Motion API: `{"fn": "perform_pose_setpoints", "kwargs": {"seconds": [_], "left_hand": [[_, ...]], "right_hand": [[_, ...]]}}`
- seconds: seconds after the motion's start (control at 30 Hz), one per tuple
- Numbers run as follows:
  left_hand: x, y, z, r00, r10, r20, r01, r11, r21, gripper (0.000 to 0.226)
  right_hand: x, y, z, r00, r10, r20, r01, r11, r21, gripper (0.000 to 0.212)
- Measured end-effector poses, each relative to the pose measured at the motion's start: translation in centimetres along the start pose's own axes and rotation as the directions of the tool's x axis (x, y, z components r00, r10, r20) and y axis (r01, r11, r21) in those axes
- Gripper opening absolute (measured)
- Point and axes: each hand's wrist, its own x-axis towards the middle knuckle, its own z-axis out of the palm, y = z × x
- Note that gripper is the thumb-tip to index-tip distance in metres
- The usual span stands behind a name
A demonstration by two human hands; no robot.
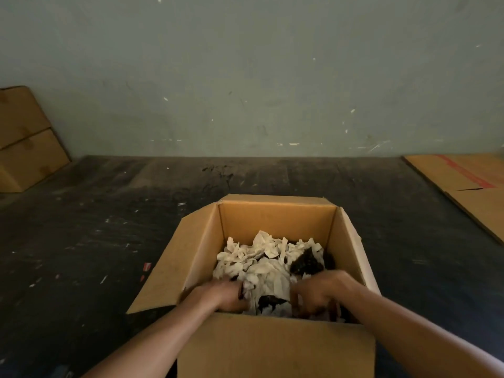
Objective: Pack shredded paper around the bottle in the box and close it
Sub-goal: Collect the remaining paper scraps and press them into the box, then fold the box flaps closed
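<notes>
An open cardboard box [275, 216] stands on the dark floor in front of me, its flaps folded outward. White shredded paper [261, 260] fills much of its inside. A dark thing [306, 261], probably the bottle, shows through the paper at the right; another dark patch [268, 300] shows between my hands. My left hand [226, 294] is inside the box at the near left, its fingers curled into the paper. My right hand [319, 294] is at the near right, fingers bent down and dug into the paper. The box's near wall hides my fingertips.
Two stacked cardboard boxes [24, 140] lean against the wall at the far left. A flattened carton [469, 184] with red tape lies on the floor at the right. A green wall [245, 77] closes the back. Paper scraps dot the floor.
</notes>
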Motion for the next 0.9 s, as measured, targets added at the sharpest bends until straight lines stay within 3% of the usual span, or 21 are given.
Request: {"fn": "perform_pose_setpoints", "kwargs": {"seconds": [0.07, 0.13, 0.2, 0.27, 0.33, 0.4, 0.47, 0.5, 0.53, 0.57, 0.67, 0.77, 0.83, 0.9], "left_hand": [[-0.3, 0.4, 1.1, 0.996, 0.013, 0.083, -0.014, 1.0, 0.012, 0.047], [-0.6, 0.5, 1.2, 0.999, -0.011, 0.035, 0.012, 1.0, -0.019, 0.044], [-0.7, 0.2, 0.5, 0.991, -0.039, -0.13, 0.03, 0.997, -0.068, 0.039], [-1.1, -0.4, -0.4, 0.935, -0.069, -0.347, 0.043, 0.996, -0.082, 0.032], [-1.9, -0.9, -1.0, 0.847, -0.068, -0.527, 0.043, 0.997, -0.059, 0.026], [-2.4, -1.5, -1.4, 0.763, -0.071, -0.643, 0.034, 0.997, -0.07, 0.025], [-2.8, -2.1, -1.5, 0.694, -0.082, -0.715, 0.0, 0.994, -0.114, 0.025], [-3.0, -2.4, -1.4, 0.675, -0.077, -0.734, -0.022, 0.992, -0.124, 0.025], [-3.3, -2.5, -1.1, 0.666, -0.054, -0.744, -0.046, 0.993, -0.113, 0.025], [-3.6, -2.5, -0.8, 0.662, -0.02, -0.75, -0.069, 0.994, -0.087, 0.025], [-4.6, -2.3, 0.2, 0.625, 0.048, -0.779, -0.144, 0.988, -0.055, 0.024], [-5.9, -2.4, 0.3, 0.568, 0.049, -0.822, -0.175, 0.983, -0.062, 0.025], [-6.8, -3.1, 0.9, 0.579, -0.005, -0.816, -0.163, 0.979, -0.122, 0.027], [-7.7, -3.8, 1.8, 0.637, -0.067, -0.768, -0.156, 0.964, -0.214, 0.03]], "right_hand": [[0.9, -0.3, 1.8, 0.999, -0.032, -0.008, 0.031, 0.994, -0.1, 0.035], [1.1, -0.2, 1.8, 0.998, -0.057, -0.031, 0.054, 0.994, -0.091, 0.033], [0.5, 0.3, 0.7, 0.995, -0.087, -0.043, 0.087, 0.996, -0.004, 0.033], [-0.4, 1.3, -0.6, 0.99, -0.092, -0.106, 0.111, 0.977, 0.184, 0.027], [-1.5, 2.3, -1.7, 0.951, -0.082, -0.299, 0.184, 0.924, 0.334, 0.013], [-2.8, 3.4, -2.6, 0.799, -0.009, -0.601, 0.279, 0.891, 0.358, 0.008], [-3.8, 4.9, -2.7, 0.525, 0.14, -0.839, 0.378, 0.845, 0.378, 0.007], [-4.0, 5.7, -2.3, 0.406, 0.218, -0.887, 0.422, 0.817, 0.394, 0.006], [-4.1, 6.5, -1.6, 0.341, 0.295, -0.893, 0.45, 0.782, 0.43, 0.007], [-4.3, 7.2, -0.6, 0.33, 0.366, -0.87, 0.456, 0.745, 0.486, 0.01], [-4.6, 8.9, 3.1, 0.449, 0.551, -0.704, 0.353, 0.614, 0.706, 0.024], [-5.2, 9.0, 6.2, 0.621, 0.673, -0.403, 0.294, 0.277, 0.915, 0.041], [-5.6, 8.7, 8.6, 0.688, 0.686, -0.236, 0.229, 0.103, 0.968, 0.048], [-6.1, 8.0, 11.0, 0.749, 0.652, -0.115, 0.194, -0.051, 0.98, 0.051]]}}
